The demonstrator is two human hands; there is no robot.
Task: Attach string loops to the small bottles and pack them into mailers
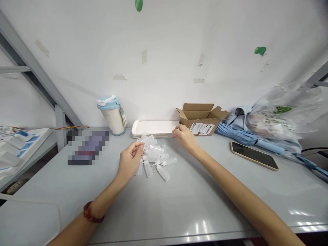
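Plastic pieces (151, 157): loose pile on table (179, 208), in front of white trays (156, 127).
Left hand (130, 159): at pile's left edge, fingertips together; can't tell if pinching a piece.
Right hand (186, 139): fingers at trays' right end, can't tell if gripping.
Cardboard box (200, 120): open, just right of trays.
Cup (112, 118): upright, left of trays.

Count two hands (130, 159) (186, 139), one stack of white trays (156, 127), at least six translucent plastic pieces (163, 173), one tumbler (111, 118), one cardboard box (188, 123), one smartphone (253, 155), one umbrella (235, 134), two green wall fixtures (138, 5) (260, 51).
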